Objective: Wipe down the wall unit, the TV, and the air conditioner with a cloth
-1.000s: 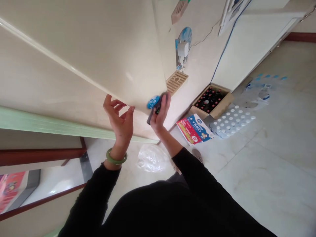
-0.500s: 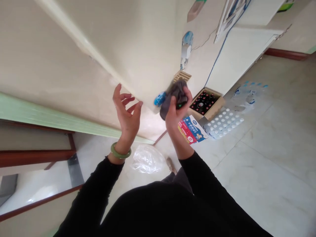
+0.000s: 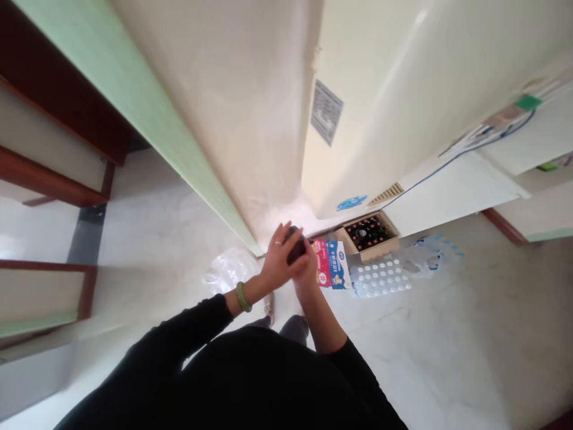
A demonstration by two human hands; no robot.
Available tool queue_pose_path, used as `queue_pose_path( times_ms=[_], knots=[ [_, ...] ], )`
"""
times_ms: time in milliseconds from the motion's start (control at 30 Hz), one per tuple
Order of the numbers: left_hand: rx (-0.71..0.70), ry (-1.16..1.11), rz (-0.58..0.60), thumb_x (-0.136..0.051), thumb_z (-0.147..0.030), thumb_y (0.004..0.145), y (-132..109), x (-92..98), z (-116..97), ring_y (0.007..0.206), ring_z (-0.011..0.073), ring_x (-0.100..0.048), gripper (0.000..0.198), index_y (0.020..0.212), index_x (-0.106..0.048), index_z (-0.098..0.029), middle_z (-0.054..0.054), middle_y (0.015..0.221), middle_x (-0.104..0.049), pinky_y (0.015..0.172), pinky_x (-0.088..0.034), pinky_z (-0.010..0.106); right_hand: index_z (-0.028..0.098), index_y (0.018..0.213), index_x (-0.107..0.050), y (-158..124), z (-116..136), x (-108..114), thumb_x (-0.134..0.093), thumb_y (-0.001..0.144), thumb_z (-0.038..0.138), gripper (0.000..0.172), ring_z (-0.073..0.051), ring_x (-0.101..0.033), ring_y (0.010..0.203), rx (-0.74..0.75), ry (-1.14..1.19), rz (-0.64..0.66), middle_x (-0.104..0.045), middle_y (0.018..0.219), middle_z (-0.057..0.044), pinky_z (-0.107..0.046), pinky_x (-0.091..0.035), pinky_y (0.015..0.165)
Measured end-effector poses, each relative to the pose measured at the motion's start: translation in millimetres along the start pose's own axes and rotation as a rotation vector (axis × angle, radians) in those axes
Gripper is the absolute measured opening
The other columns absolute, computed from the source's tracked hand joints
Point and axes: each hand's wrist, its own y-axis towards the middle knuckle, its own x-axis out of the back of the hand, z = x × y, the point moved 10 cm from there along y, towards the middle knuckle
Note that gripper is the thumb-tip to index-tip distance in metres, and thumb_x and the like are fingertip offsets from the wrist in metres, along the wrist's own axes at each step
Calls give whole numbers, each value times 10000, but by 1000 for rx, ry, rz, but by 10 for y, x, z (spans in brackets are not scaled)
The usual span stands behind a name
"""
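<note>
Left hand (image 3: 276,263) now closed over dark cloth (image 3: 296,251), right hand (image 3: 308,267) gripping it beneath

Held a dark cloth (image 3: 296,251) between left hand (image 3: 277,263) and right hand (image 3: 308,267), above the milk carton (image 3: 331,263) and bottle crate (image 3: 370,234).

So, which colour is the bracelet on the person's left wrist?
Green. The bracelet shows clearly in the head view, just above the black sleeve.

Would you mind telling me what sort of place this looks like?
Probably a home utility or storage corner: a tall cream appliance, a cardboard box of dark bottles and a shrink-wrapped pack of white-capped bottles on pale floor tiles.
</note>
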Motion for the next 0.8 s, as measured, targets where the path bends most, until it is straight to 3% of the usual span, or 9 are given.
queue_pose_path(
  times_ms=[100, 233, 300, 400, 533, 600, 667, 733, 800],
  knots=[
    [40, -86, -8, -621, -466, 1004, -253, -172, 114, 1658, 386, -261, 548, 1502, -628, -239, 161, 1723, -382, 1347, -282, 654, 227, 1186, -740, -246, 25, -129, -473, 945, 755, 639, -263, -629, 1394, -284, 46, 109, -756, 1292, -100, -503, -478, 1248],
    [119, -319, -311, -543, -320, 1028, -226, -52, 336, 1310, 264, -659, 350, 1299, -738, -216, 151, 1372, -689, 1183, -544, 517, 266, 1185, -760, -471, 281, -80, -409, 942, 827, 704, -236, -607, 1427, -422, 25, 99, -741, 1364, -65, -487, -430, 1291],
    [180, -378, -454, -499, -287, 1039, -87, 47, 336, 1173, 235, -705, 326, 1254, -728, -198, 139, 1218, -721, 1096, -603, 485, 264, 1263, -753, -542, 409, 27, -383, 949, 837, 751, -238, -603, 1439, -429, -15, 78, -700, 1457, -61, -494, -395, 1313],
    [105, -436, -575, -488, -301, 1062, 331, 263, -185, 1336, 244, -648, 323, 1297, -702, -239, 127, 1352, -682, 1189, -556, 497, 245, 1278, -755, -629, 509, 307, -374, 977, 797, 735, -232, -584, 1466, -447, -69, -11, -660, 1523, -66, -483, -344, 1340],
    [-370, -308, -536, -310, -509, 1105, 1015, 508, -1508, 1622, 368, -378, 559, 1446, -646, -219, 78, 1656, -473, 1283, -405, 630, 225, 1237, -766, -732, 541, 752, -369, 991, 771, 718, -216, -585, 1465, -482, -110, -172, -662, 1516, -78, -446, -341, 1340],
    [-424, -252, -530, -219, -569, 1097, 1244, 463, -1712, 1654, 396, -267, 633, 1429, -657, -256, -5, 1671, -456, 1279, -343, 679, 214, 1247, -764, -781, 572, 946, -380, 984, 782, 735, -233, -616, 1432, -487, -115, -225, -671, 1500, -99, -463, -368, 1325],
    [-374, -327, -600, -261, -601, 1094, 1324, 345, -1498, 1668, 388, -244, 633, 1448, -642, -241, 33, 1725, -383, 1315, -293, 672, 202, 1269, -761, -825, 619, 1108, -414, 981, 772, 726, -242, -631, 1415, -483, -107, -242, -675, 1494, -115, -462, -385, 1312],
    [-214, -503, -693, -330, -620, 1082, 1279, 117, -973, 1678, 352, -250, 646, 1508, -587, -208, 113, 1767, -294, 1374, -248, 616, 200, 1302, -751, -862, 659, 1250, -452, 980, 748, 702, -241, -614, 1438, -483, -97, -237, -657, 1523, -117, -453, -392, 1305],
    [62, -739, -716, -356, -623, 1074, 1189, -278, -338, 1678, 305, -253, 643, 1519, -571, -211, 122, 1750, -334, 1413, -203, 547, 199, 1311, -748, -893, 665, 1399, -493, 972, 734, 682, -238, -593, 1462, -502, -94, -248, -636, 1552, -116, -441, -413, 1289]
  ],
)
